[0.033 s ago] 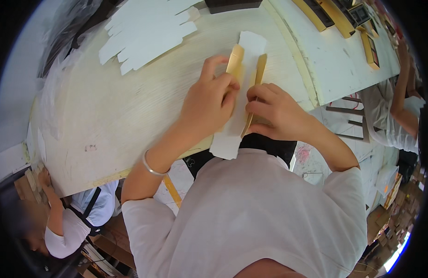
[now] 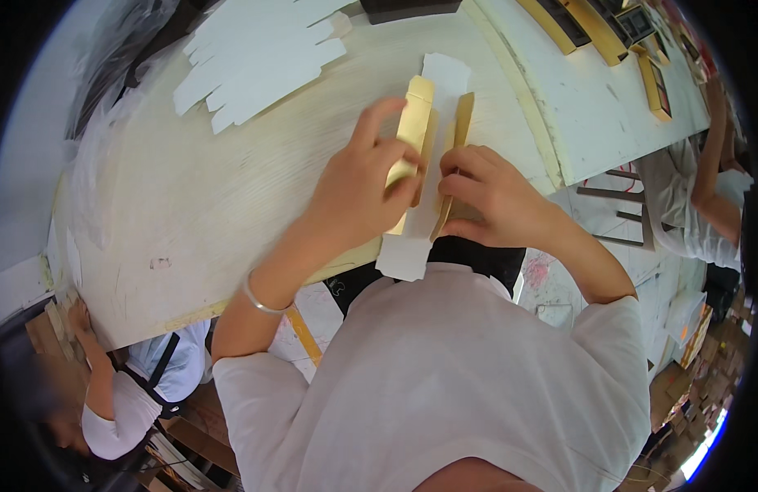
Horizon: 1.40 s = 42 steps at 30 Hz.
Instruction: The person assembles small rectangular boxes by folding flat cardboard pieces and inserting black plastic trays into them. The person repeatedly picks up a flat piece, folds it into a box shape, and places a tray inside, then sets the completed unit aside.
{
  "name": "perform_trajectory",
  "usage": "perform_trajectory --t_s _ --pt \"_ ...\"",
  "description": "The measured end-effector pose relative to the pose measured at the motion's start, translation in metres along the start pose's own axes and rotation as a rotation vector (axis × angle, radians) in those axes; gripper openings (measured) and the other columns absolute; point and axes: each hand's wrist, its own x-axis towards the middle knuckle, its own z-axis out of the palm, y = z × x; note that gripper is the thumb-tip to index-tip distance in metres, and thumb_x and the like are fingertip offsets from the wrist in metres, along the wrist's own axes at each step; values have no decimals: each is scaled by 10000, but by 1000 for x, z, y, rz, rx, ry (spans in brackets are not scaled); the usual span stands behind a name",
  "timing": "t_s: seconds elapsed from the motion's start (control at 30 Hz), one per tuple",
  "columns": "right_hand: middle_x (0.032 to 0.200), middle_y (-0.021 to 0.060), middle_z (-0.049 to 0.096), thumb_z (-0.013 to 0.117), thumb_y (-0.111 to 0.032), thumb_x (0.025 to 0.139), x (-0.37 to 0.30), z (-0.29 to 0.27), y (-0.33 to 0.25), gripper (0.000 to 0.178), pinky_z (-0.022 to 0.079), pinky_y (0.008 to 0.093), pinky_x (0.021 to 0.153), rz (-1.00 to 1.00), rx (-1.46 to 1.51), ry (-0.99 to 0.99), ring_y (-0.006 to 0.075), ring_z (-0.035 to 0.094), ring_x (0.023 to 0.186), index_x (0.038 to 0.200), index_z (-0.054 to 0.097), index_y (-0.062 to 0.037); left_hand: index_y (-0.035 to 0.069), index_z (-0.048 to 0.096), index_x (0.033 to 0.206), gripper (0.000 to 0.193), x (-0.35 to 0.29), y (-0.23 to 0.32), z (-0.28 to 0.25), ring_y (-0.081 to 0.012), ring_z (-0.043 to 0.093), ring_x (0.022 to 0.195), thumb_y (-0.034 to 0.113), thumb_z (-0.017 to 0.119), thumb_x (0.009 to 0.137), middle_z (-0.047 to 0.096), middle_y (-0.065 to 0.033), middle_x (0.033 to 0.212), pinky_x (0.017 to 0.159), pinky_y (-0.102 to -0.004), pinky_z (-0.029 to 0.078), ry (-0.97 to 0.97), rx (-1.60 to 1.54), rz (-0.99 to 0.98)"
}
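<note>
A flat-cut cardboard box blank (image 2: 434, 187), white inside and gold outside, lies on the table before me, overlapping its near edge. Its two long sides stand folded up, showing gold faces. My left hand (image 2: 364, 176) has its thumb and fingers bent around the left gold side, which leans inward. On the other side, my right hand (image 2: 494, 197) pinches the right gold side between thumb and fingers near its lower half. The fingers hide parts of both folds. White end flaps stick out at the top and bottom.
A stack of white blanks (image 2: 256, 57) lies at the far left, near clear plastic film (image 2: 108, 164). A dark box (image 2: 410, 8) stands at the back. Several gold boxes with dark insides (image 2: 559, 23) sit at the far right. Other people (image 2: 121, 410) are at both sides.
The left gold side has tipped further inward, so more of its gold face shows. My left hand has shifted slightly left and down; my right hand has barely moved.
</note>
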Motion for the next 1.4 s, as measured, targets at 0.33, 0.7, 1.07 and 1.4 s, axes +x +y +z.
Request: perform_trajectory --t_s 0.33,0.7,1.07,1.4 --pt "972 122 511 762 -96 631 -6 -5 13 292 449 385 719 15 162 -3 297 508 842 792 531 -18 69 655 913 304 -11 -16 -7 -247 571 915 62 772 633 608 -39 1006 748 -323 491 -208 126 363" --pt "1324 176 443 668 70 672 -25 -2 -15 559 476 356 764 -16 5 -73 287 570 1010 1196 497 -27 47 613 723 129 -29 5 31 -203 583 642 32 740 705 529 -42 708 551 -314 463 22 -96 -65" --pt "980 124 570 641 62 794 -26 18 -4 173 495 325 684 96 407 228 249 585 828 955 609 8 26 430 1183 333 -22 1 10 -148 537 674 210 574 946 590 -89 921 623 -263 451 -255 -648 -118" --pt "981 122 554 668 -14 738 -22 22 -17 239 461 330 622 -98 -205 326 233 557 747 961 585 9 27 499 1084 210 -28 20 33 -143 550 724 82 592 904 598 -99 942 612 -261 452 98 -294 -156"
